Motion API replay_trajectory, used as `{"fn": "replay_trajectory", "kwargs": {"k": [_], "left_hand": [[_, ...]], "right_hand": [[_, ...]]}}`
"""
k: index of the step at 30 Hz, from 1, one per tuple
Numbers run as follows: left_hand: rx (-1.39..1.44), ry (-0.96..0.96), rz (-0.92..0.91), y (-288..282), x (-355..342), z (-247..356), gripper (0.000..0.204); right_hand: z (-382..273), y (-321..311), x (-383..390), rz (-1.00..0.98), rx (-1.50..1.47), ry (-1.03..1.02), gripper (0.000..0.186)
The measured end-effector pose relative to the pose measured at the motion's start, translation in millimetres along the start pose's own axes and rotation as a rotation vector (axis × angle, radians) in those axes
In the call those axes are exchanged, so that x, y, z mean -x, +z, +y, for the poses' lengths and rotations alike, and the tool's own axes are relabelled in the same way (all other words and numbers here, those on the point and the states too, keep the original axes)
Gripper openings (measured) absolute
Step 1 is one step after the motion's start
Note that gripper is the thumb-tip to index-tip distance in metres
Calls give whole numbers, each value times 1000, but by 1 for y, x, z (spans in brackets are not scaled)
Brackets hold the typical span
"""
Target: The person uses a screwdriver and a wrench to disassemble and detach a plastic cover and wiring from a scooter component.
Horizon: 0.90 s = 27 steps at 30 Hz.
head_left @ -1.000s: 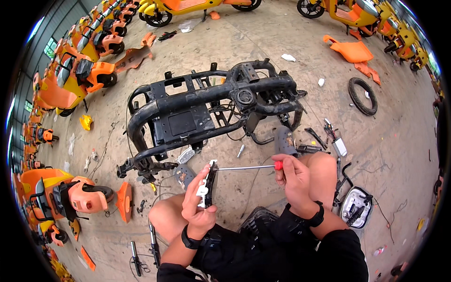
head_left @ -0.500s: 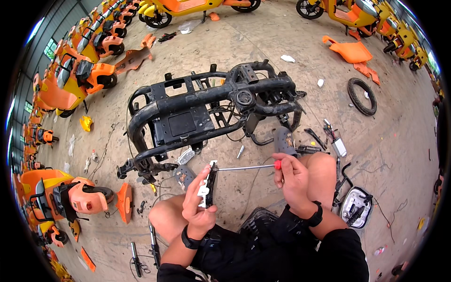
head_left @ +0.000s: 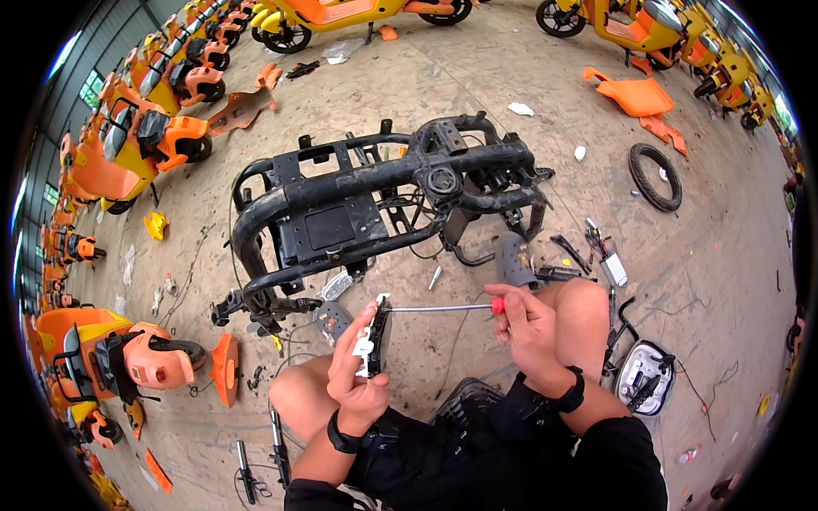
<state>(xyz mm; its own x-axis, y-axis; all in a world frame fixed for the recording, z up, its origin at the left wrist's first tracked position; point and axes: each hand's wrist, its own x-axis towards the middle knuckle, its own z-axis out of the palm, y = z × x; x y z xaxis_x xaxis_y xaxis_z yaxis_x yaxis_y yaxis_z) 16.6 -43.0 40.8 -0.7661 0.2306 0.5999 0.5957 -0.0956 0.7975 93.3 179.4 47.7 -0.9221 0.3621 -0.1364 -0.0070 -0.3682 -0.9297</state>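
My left hand (head_left: pixel 353 385) is closed around the edges of a narrow black-and-white plastic part (head_left: pixel 377 342), held upright above my lap. In my right hand (head_left: pixel 532 334) is a long screwdriver (head_left: pixel 441 309). Its red handle end sits between my thumb and fingers. The thin metal shaft runs left, nearly level, and its tip meets the upper end of the plastic part. Whether the tip sits in a screw is too small to tell. Just beyond my hands, a bare black scooter frame (head_left: pixel 362 180) lies on the floor.
A loose tyre (head_left: pixel 655 176) and an orange body panel (head_left: pixel 630 92) lie to the right. Nearer are a grey-white shell (head_left: pixel 645 377) and a silver box with wires (head_left: pixel 613 269). Two shock absorbers (head_left: pixel 279 451) lie at lower left. Rows of yellow-orange scooters (head_left: pixel 162 351) stand around.
My right hand has shifted slightly left, and more of the red handle shows past my fingers. The plastic part in my left hand has moved a little left; the screwdriver tip stays at its upper end.
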Motion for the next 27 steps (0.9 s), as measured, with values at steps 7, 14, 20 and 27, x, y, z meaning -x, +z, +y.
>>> {"fn": "replay_trajectory", "kwargs": {"k": [7, 14, 20, 27], "left_hand": [[43, -37, 27, -1, 1, 1, 61], [-6, 33, -47, -3, 0, -4, 62], [-20, -8, -31, -8, 4, -6, 64], [20, -3, -45, -5, -1, 0, 61]], "right_hand": [[4, 3, -5, -36, 208, -281, 33], [1, 3, 0, 2, -24, -41, 33], [5, 5, -4, 23, 338, -316, 32], [-4, 2, 2, -36, 20, -22, 39]]}}
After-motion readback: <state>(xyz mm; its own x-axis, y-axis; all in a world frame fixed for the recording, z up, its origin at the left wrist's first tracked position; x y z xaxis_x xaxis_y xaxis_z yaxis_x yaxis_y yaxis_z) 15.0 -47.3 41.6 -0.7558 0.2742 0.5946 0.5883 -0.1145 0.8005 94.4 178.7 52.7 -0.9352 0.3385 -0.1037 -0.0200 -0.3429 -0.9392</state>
